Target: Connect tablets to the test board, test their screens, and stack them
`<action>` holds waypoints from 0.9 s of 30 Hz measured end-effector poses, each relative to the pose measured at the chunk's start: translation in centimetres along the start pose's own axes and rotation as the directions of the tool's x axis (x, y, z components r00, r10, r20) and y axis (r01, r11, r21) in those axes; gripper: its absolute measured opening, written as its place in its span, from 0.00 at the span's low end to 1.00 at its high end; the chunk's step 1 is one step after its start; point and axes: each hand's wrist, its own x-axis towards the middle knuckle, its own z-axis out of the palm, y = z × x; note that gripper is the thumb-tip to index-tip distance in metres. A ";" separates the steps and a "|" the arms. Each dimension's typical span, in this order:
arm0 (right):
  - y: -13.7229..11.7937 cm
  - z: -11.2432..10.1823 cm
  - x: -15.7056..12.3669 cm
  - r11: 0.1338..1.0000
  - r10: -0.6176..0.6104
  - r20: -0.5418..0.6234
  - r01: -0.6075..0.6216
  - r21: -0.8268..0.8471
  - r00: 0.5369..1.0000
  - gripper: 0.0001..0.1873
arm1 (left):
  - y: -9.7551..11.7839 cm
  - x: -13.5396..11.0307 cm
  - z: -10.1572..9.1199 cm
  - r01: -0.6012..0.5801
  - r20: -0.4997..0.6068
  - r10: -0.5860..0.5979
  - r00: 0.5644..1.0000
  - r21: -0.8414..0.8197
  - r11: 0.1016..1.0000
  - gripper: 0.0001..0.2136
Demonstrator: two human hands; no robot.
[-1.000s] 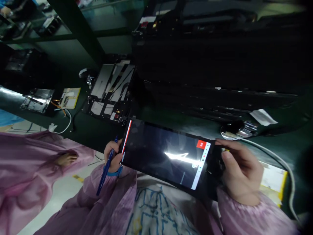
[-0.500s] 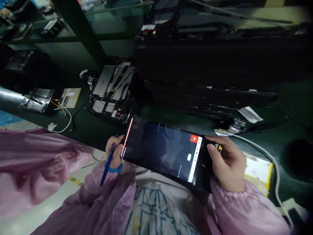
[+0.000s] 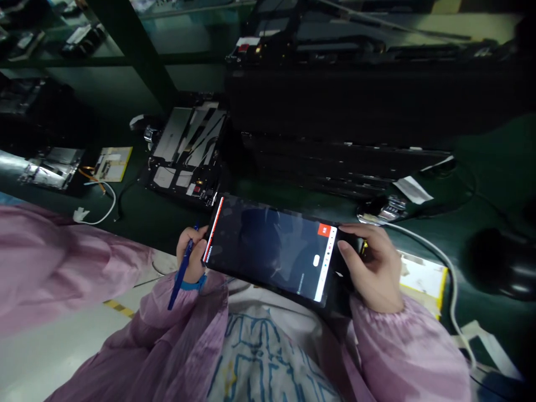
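Observation:
A dark tablet screen (image 3: pixel 268 251) is lit in front of my body, with a red block and a white strip of small icons toward its right end. My left hand (image 3: pixel 193 254) grips its left edge with the thumb on top. A blue pen (image 3: pixel 181 273) is tucked in the same hand and slants down over the wrist, where a blue band sits. At the other end, my right hand (image 3: pixel 373 265) pinches the tablet's right side, thumb on the front, fingers partly hidden behind. Something small and yellow shows between those fingers.
Opened tablet bodies (image 3: pixel 184 145) are stacked behind on the dark green bench. A long dark stack (image 3: pixel 335 106) stands at the back right. A white cable (image 3: pixel 435 259) curves along the right, near a yellow-edged battery (image 3: pixel 422 282). A co-worker's pink sleeve (image 3: pixel 71 251) is at left.
The whole view has shifted a little, so the tablet, my hands and the bench appear slightly further left and higher. Both hands keep their hold; the screen looks the same.

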 end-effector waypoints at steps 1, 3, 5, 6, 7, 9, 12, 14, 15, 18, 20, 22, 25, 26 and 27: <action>0.0 0.0 0.0 1.000 0.000 0.014 0.000 -0.003 1.000 0.09 | 0.0 0.0 0.0 -0.003 -0.003 0.003 1.000 0.007 1.000 0.14; 0.0 0.0 0.0 1.000 0.002 0.037 -0.002 -0.006 0.999 0.11 | -0.1 0.0 0.1 0.004 -0.007 -0.004 1.000 0.012 1.000 0.14; 0.1 0.0 0.0 1.000 0.004 0.047 -0.003 -0.011 0.999 0.13 | -0.1 0.0 0.2 0.000 -0.004 0.000 1.000 0.003 1.000 0.14; 0.2 0.0 0.0 1.000 0.004 0.051 -0.003 -0.015 0.999 0.14 | -0.2 0.0 0.2 -0.003 -0.003 0.003 1.000 -0.002 1.000 0.14; 0.2 -0.1 -0.1 1.000 0.006 0.059 -0.005 -0.023 0.998 0.15 | -0.2 0.0 0.2 -0.001 -0.005 0.001 1.000 -0.003 1.000 0.14; 0.1 -0.4 -0.3 0.999 0.035 0.104 -0.031 -0.039 0.994 0.20 | -0.2 0.0 0.2 -0.004 -0.004 0.004 1.000 0.006 1.000 0.15; -0.4 -1.3 -0.8 0.991 0.128 0.197 -0.120 -0.052 0.972 0.28 | -0.1 0.1 0.2 -0.002 0.001 0.002 1.000 0.023 1.000 0.15; -0.8 -2.1 -1.3 0.987 0.158 0.226 -0.145 -0.073 0.961 0.32 | -0.1 0.2 0.2 -0.005 -0.001 0.005 1.000 0.025 1.000 0.16; -1.1 -2.4 -1.7 0.987 0.152 0.227 -0.134 -0.094 0.962 0.34 | 0.0 0.2 0.3 -0.006 -0.005 0.007 1.000 0.022 1.000 0.16; -1.6 -2.9 -2.7 0.985 0.104 0.239 -0.067 -0.158 0.965 0.39 | 0.0 0.4 0.5 -0.006 -0.022 0.006 1.000 0.002 1.000 0.16; -1.9 -2.8 -3.5 0.980 0.094 0.257 -0.043 -0.194 0.962 0.41 | 0.0 0.4 0.6 -0.005 -0.024 0.004 1.000 -0.012 1.000 0.17; -2.2 -2.5 -4.1 0.972 0.100 0.267 -0.036 -0.232 0.958 0.43 | 0.0 0.5 0.6 -0.009 -0.017 0.009 1.000 -0.017 1.000 0.17; -2.4 -1.9 -4.6 0.961 0.110 0.277 -0.032 -0.273 0.955 0.46 | 0.0 0.5 0.6 -0.004 -0.006 0.004 1.000 -0.011 1.000 0.17; -2.5 -1.7 -4.7 0.959 0.110 0.281 -0.028 -0.281 0.953 0.46 | 0.0 0.4 0.5 0.002 -0.003 -0.002 1.000 -0.009 1.000 0.17; -2.5 -1.6 -4.8 0.958 0.108 0.284 -0.024 -0.286 0.953 0.46 | 0.0 0.4 0.5 0.008 0.002 -0.008 1.000 -0.009 1.000 0.16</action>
